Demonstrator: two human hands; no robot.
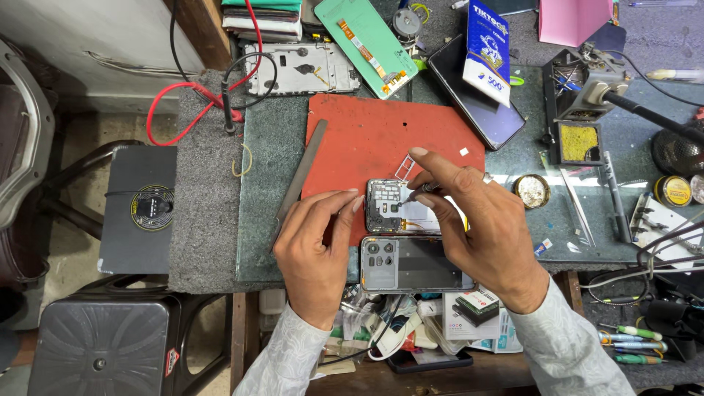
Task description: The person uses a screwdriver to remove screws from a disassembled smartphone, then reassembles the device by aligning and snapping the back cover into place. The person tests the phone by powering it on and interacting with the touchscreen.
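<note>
Lying face down on the red mat (367,139), the opened phone (392,207) shows its circuit board and sits at the mat's near edge. The right hand (480,220) pinches a thin screwdriver (419,192) between thumb and fingers, tip down on the board. The left hand (315,242) rests just left of the phone, fingers curled loosely together, fingertips touching its edge (holding nothing that I can see). Just nearer than the phone lies the removed back cover (414,264); beyond it, a small white tray frame (405,170). A metal file (301,176) lies well left of the phone. If the tip slips, it could gouge the board; a loosened screw could roll off the mat into the clutter.
</note>
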